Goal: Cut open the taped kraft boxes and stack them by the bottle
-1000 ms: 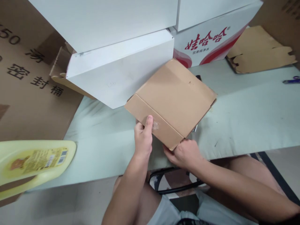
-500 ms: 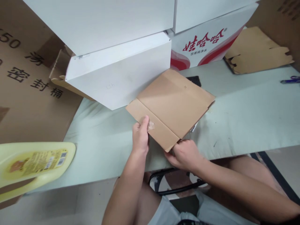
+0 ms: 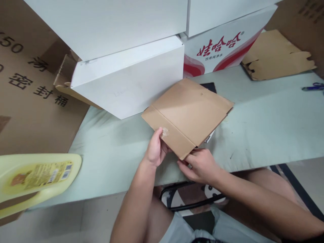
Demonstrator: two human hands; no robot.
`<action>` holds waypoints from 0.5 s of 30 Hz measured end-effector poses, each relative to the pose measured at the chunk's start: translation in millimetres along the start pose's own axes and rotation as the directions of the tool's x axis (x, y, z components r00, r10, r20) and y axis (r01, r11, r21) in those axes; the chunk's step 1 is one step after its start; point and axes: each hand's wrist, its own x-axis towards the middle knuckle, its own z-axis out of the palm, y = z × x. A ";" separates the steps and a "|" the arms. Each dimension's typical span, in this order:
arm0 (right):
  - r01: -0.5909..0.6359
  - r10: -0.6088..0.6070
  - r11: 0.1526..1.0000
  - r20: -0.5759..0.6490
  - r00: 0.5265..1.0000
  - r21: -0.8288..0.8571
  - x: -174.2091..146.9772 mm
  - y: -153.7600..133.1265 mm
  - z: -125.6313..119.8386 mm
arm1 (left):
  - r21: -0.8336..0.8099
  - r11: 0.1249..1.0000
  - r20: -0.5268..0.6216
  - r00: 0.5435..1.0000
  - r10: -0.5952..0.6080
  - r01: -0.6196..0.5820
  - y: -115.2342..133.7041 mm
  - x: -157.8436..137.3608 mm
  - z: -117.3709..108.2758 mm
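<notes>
Nearest, the person's right hand (image 3: 202,165) is curled against the near corner of the flat, folded brown cardboard box (image 3: 192,113), its fingertips hidden by the edge, so whether they clamp it cannot be told. Slightly farther and to the left, the left hand (image 3: 155,148) pinches the near-left flap, thumb on top beside a clear tape patch (image 3: 165,132), the box's main panel extending far and right of both hands above the pale green tabletop (image 3: 265,128). Beyond stands a white rectangular carton (image 3: 136,81).
</notes>
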 end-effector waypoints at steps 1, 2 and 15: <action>0.036 -0.034 0.998 -0.029 0.999 0.056 0.4 0.4 -1.9 | -0.015 1.000 -0.006 1.000 0.008 -0.008 1.7 0.3 -1.2; 0.062 -0.056 0.993 -0.062 0.996 0.104 1.0 0.9 -3.7 | -0.030 0.999 -0.010 1.000 0.024 -0.024 3.5 0.5 -2.6; 0.140 -0.072 0.975 -0.351 0.934 0.172 9.9 6.9 -18.9 | -0.085 0.996 0.074 0.997 -0.009 0.015 21.9 -6.2 -15.6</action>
